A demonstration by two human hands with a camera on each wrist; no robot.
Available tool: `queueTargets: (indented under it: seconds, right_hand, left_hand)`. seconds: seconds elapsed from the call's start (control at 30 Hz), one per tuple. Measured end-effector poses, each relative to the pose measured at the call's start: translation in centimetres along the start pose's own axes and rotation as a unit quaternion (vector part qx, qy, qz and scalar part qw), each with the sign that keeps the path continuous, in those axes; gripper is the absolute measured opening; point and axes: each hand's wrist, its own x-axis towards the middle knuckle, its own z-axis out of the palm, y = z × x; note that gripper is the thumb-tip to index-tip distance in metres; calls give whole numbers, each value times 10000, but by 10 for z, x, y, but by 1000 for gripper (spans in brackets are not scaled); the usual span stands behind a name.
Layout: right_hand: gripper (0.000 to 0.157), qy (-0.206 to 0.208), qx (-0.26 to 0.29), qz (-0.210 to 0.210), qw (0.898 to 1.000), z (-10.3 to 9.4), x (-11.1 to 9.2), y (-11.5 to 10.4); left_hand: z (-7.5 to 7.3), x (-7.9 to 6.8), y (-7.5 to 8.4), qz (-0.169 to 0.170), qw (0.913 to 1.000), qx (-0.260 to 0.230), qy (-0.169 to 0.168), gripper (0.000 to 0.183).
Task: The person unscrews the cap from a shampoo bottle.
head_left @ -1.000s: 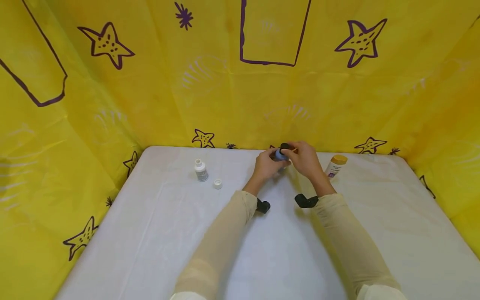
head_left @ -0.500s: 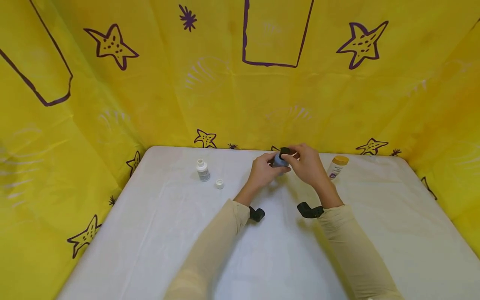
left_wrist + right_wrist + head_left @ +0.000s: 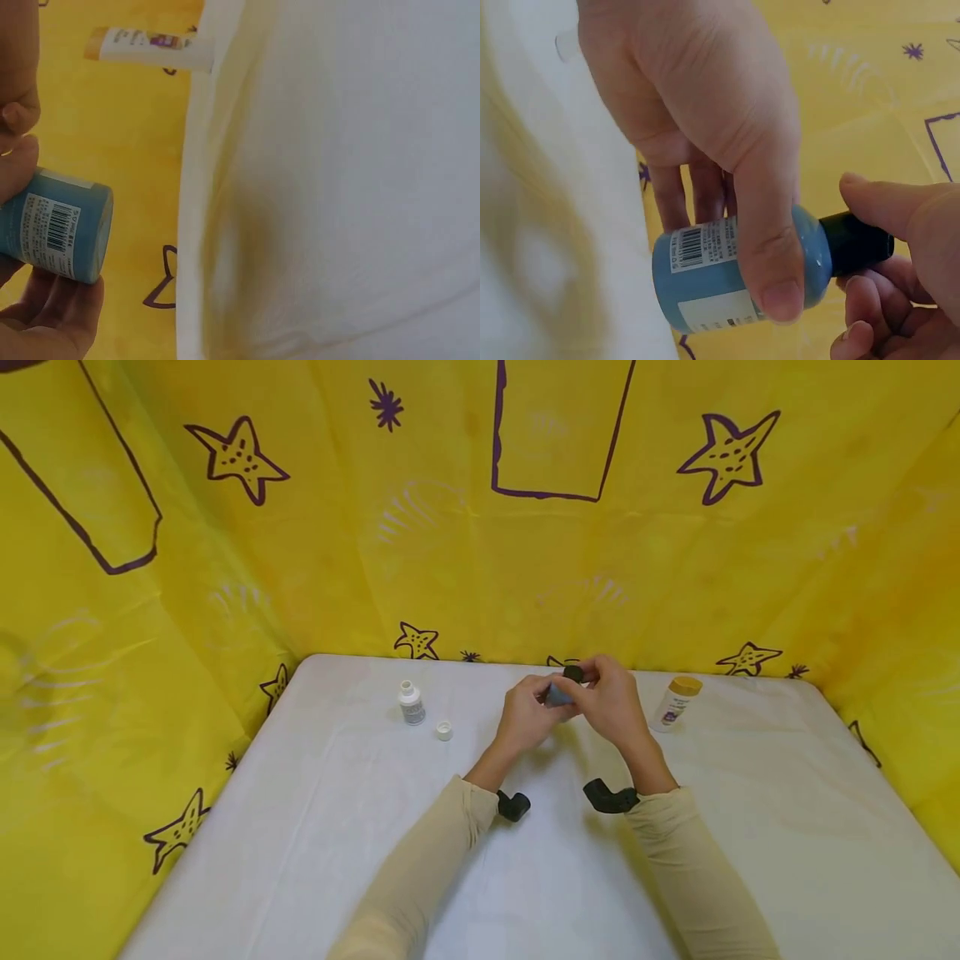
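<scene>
Both hands are at one blue bottle with a black cap (image 3: 851,244), held over the far part of the table. My left hand (image 3: 522,717) grips the body of the blue bottle (image 3: 679,270), its thumb across the front. In the right wrist view, my right hand (image 3: 930,262) pinches the cap between thumb and curled fingers. The left wrist view shows the bottle's base and a white barcode label (image 3: 52,234); its cap end lies outside that view. The bottle leans, cap end upward and away.
An uncapped white bottle (image 3: 412,703) stands at the left, with a small white cap (image 3: 444,730) beside it. A white bottle with a yellow cap (image 3: 677,703) is right of the hands. A yellow patterned curtain (image 3: 420,568) rises behind the white table (image 3: 360,843).
Both hands have drawn the blue bottle slightly nearer, and it leans more. The right thumb now covers more of it. The head view has shifted a little; the other bottles stay put.
</scene>
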Motion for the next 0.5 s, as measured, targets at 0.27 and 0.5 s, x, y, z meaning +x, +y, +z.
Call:
queueTargets:
  seconds: [0.27,0.5]
  right_hand:
    - [37,-142,173,76,9997,0,-8,-3]
    - [36,-130,209,-157,9996,-1,-12,-3]
  left_hand:
    - [-4,-12,1,-20,9995,-310,-37,45]
    - [-7,-17,3,198,9996,-199,-68,45]
